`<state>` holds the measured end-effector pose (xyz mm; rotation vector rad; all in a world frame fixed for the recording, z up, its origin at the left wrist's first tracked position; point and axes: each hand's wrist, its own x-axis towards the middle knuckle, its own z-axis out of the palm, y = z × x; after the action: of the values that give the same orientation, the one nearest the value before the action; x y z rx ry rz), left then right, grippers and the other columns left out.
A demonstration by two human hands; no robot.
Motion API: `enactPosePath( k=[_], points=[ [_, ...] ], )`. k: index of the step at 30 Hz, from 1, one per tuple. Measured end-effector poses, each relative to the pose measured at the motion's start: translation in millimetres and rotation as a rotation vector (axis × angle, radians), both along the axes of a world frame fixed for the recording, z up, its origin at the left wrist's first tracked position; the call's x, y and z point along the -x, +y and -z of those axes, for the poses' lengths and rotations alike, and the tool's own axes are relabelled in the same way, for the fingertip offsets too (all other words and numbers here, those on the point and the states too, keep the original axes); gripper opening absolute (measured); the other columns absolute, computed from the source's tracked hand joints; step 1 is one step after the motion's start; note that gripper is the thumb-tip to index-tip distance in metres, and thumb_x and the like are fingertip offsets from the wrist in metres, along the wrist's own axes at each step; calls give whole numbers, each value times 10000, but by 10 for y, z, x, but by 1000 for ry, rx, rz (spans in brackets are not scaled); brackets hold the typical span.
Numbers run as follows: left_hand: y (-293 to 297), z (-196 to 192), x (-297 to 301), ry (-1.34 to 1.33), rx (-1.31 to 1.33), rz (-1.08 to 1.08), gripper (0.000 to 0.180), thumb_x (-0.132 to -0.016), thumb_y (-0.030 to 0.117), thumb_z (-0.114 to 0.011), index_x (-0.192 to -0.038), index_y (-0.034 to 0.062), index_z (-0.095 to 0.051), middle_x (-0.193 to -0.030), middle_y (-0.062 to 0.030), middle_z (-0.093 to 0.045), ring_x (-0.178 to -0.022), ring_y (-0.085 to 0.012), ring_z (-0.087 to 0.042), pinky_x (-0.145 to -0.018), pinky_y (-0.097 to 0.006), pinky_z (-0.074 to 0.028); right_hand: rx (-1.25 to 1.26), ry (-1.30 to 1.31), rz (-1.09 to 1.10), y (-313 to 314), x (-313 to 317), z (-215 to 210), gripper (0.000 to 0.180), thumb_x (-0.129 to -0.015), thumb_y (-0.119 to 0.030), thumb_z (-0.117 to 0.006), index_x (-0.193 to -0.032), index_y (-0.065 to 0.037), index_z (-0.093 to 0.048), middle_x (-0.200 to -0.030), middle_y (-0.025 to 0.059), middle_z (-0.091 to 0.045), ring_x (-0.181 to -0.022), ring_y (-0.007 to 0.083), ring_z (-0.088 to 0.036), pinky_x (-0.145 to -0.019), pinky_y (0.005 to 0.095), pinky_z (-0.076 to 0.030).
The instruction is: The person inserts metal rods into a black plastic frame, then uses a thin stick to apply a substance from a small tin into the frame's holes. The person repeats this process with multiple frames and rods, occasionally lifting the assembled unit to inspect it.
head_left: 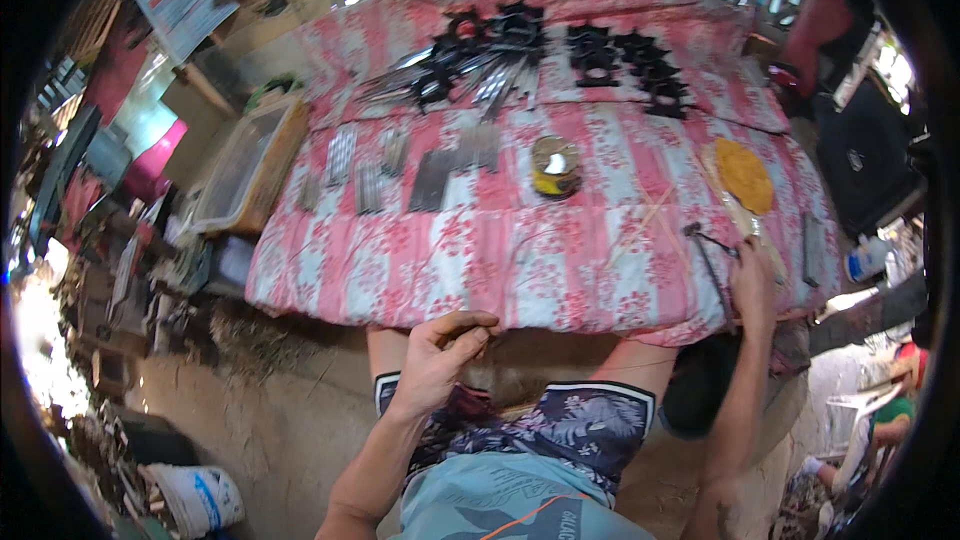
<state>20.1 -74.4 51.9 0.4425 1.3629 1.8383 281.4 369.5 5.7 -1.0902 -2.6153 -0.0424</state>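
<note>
My left hand (447, 352) is raised just off the near edge of a table with a pink and white flowered cloth (440, 240). Its thumb and forefinger are pinched together; what they hold, if anything, is too small to make out. Over at the right of the table, my right hand (755, 280) grips one handle of dark long-handled pincers (708, 258), their jaws pointing away and handles spread. Beyond that hand a round orange-yellow piece (743, 177) lies on clear plastic. Thin crossed sticks (650, 225) lie left of the pincers.
A yellow-labelled round roll (555, 168) sits mid-table. Flat metal strips (430, 180) lie to its left. Behind are black toothed parts (597, 55) and long metal blades (495, 85). A grey bar (812, 250) lies far right; a plastic bin (245, 170) stands left.
</note>
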Motion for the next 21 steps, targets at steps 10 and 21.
enactPosePath(
  k=[10, 21],
  points=[
    [-583, 132, -56, 311, 450, -200, 164, -1027, 22, -676, -1140, -88, -721, -1108, -113, -786, -996, -136, -720, -887, -271, -560, -49, 90, 41, -276, -92, -475, 273, -1039, -56, -572, -1280, 71, -575, -1263, 271, -615, -1161, 473, -602, -983, 491, -482],
    [-600, 356, -371, 545, 730, -257, 113, -980, 55, -705, -1033, -44, -719, -842, -28, -672, -761, -79, -568, -690, -258, -475, 964, 462, -552, -2763, 955, -169, 208, -992, -108, -696, -1145, 32, -691, -1016, 221, -699, -920, 392, -701, -824, 414, -555]
  ],
)
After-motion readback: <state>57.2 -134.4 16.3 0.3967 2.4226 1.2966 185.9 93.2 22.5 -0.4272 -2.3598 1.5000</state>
